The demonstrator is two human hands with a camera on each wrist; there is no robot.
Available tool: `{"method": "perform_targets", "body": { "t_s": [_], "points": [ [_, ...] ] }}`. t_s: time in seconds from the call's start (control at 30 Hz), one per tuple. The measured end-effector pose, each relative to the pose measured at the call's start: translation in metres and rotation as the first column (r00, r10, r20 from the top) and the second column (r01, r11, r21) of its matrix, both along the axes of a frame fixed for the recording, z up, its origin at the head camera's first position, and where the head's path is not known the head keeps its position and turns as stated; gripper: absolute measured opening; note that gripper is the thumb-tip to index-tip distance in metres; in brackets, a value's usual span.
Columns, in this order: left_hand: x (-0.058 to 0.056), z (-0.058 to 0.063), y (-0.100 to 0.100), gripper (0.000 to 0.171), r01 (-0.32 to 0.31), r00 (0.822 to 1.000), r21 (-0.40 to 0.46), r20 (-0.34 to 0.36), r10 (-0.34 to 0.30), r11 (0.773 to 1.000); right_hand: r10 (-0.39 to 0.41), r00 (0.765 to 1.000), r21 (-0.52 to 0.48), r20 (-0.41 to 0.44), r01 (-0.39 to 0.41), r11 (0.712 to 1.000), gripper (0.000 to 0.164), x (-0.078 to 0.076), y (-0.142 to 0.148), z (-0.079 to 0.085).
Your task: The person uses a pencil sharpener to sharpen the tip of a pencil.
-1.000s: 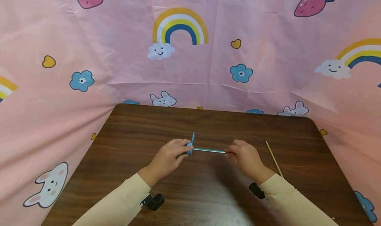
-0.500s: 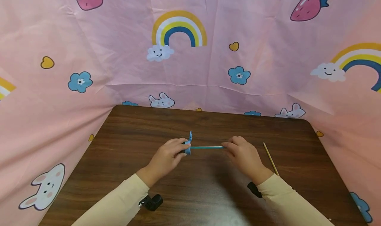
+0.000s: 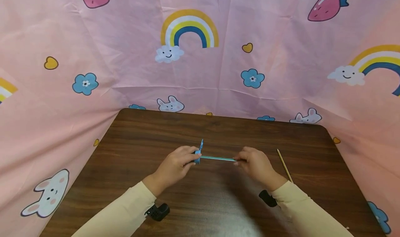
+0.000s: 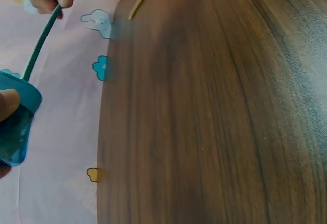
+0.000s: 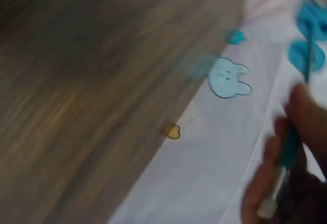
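My left hand (image 3: 176,164) grips a small blue pencil sharpener (image 4: 23,132) with its thumb on the near face. A thin blue flap stands up from the sharpener's top in the head view. Out of its right-facing end runs a teal pencil (image 3: 218,158), its tip hidden inside. My right hand (image 3: 255,164) pinches the pencil's other end between thumb and fingers, a short way to the right. In the right wrist view a metal band and a pale eraser (image 5: 266,207) show below the blurred fingers. Both hands are held above the table.
A yellow pencil (image 3: 285,166) lies on the brown wooden table (image 3: 156,129) just right of my right hand, partly behind the sleeve. A pink printed cloth (image 3: 125,39) hangs around the table's back and sides.
The pencil came level half a second ago and now slopes slightly down to the right again. My right fingers have shifted a little on it; my left hand keeps its grip on the sharpener.
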State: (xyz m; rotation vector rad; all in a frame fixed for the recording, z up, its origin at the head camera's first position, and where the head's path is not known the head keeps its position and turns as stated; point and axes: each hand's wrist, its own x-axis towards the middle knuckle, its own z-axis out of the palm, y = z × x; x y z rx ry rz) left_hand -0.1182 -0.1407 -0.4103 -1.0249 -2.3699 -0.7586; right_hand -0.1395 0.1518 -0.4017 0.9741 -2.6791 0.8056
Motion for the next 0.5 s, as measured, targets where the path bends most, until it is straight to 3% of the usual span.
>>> {"method": "perform_targets", "body": {
  "t_s": [0.03, 0.1, 0.13, 0.17, 0.2, 0.27, 0.33, 0.37, 0.4, 0.43, 0.5],
  "points": [
    [-0.001, -0.001, 0.000, 0.037, 0.016, 0.999, -0.004, -0.040, -0.016, 1.000, 0.009, 0.988, -0.019, 0.156, -0.006, 1.000, 0.007, -0.002, 0.002, 0.003],
    [-0.002, -0.003, 0.001, 0.037, 0.046, 0.994, -0.004, -0.102, -0.046, 0.999, 0.006, 0.912, -0.049, 0.411, 0.016, 0.999, 0.006, -0.005, 0.005, 0.009],
    [-0.003, -0.004, 0.002, 0.036, 0.058, 0.991, -0.001, -0.118, -0.058, 0.998, 0.003, 0.873, -0.051, 0.487, 0.025, 0.998, 0.007, -0.007, 0.007, 0.011],
    [-0.003, -0.005, 0.003, 0.035, 0.065, 0.990, -0.002, -0.124, -0.065, 0.998, -0.006, 0.849, -0.041, 0.528, 0.033, 0.999, 0.007, -0.007, 0.008, 0.013],
    [-0.004, -0.005, 0.003, 0.035, 0.070, 0.990, -0.002, -0.120, -0.070, 0.998, -0.023, 0.853, -0.015, 0.522, 0.036, 0.999, 0.008, -0.007, 0.008, 0.013],
    [-0.004, -0.006, 0.004, 0.035, 0.054, 0.995, 0.004, -0.081, -0.054, 0.999, -0.051, 0.910, 0.057, 0.411, 0.030, 0.998, 0.009, -0.005, 0.006, 0.013],
    [-0.004, -0.005, 0.005, 0.037, 0.021, 1.000, 0.021, -0.002, -0.021, 1.000, -0.054, 0.983, 0.124, 0.178, 0.032, 0.992, 0.013, -0.002, 0.004, 0.009],
    [-0.004, -0.004, 0.005, 0.038, 0.000, 0.999, 0.034, 0.044, -0.001, 0.999, -0.052, 0.998, 0.142, 0.037, 0.047, 0.989, 0.016, -0.002, 0.003, 0.007],
    [-0.004, -0.003, 0.005, 0.038, -0.024, 0.996, 0.051, 0.091, 0.019, 0.998, -0.045, 0.993, 0.144, -0.106, 0.060, 0.988, 0.020, -0.001, 0.002, 0.004],
    [-0.004, -0.002, 0.005, 0.038, -0.050, 0.990, 0.068, 0.138, 0.040, 0.996, -0.029, 0.973, 0.128, -0.231, 0.060, 0.990, 0.022, -0.001, 0.002, 0.002],
    [-0.003, 0.001, 0.005, 0.038, -0.085, 0.974, 0.103, 0.219, 0.061, 0.991, -0.014, 0.900, 0.076, -0.435, 0.052, 0.996, 0.023, -0.002, 0.002, -0.004]
  ]
}}
